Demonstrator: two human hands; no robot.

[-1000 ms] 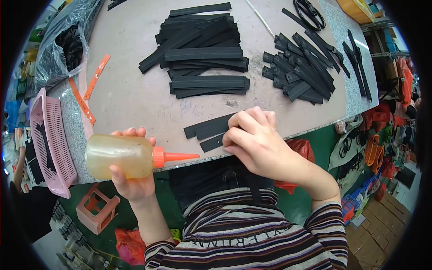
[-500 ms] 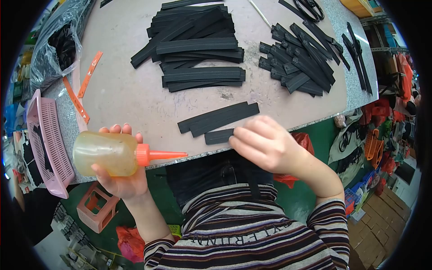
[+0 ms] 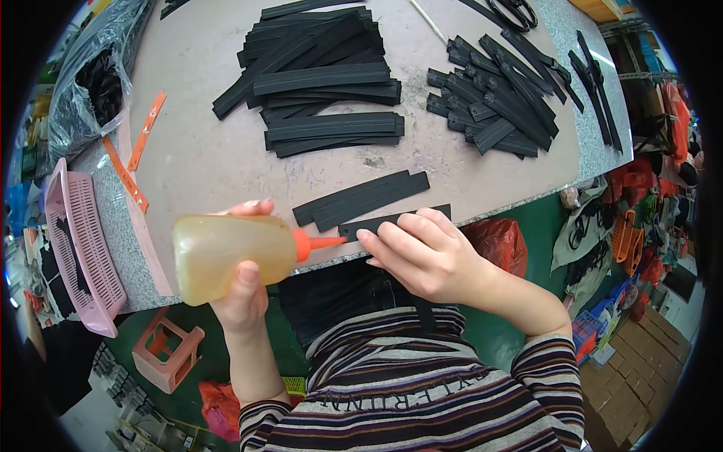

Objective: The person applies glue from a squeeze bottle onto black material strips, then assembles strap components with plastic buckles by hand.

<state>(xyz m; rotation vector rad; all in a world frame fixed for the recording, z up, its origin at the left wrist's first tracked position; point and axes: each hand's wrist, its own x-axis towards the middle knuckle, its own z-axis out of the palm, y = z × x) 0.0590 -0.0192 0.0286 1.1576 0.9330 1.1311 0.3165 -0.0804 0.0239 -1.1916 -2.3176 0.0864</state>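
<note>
The squeeze bottle (image 3: 226, 252) is soft, cloudy translucent plastic with a smooth orange nozzle (image 3: 320, 242) — the black strips (image 3: 360, 197) look matt and rubbery, faintly ribbed — lying on a dull, speckled stone-like surface (image 3: 203, 162) beside a pink plastic basket (image 3: 75, 241).

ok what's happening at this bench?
A person's left hand holds a squeeze bottle of yellowish liquid, its orange nozzle at the end of a black strip near the table edge. The right hand pins that strip flat. Stacks of black strips lie farther back.
</note>
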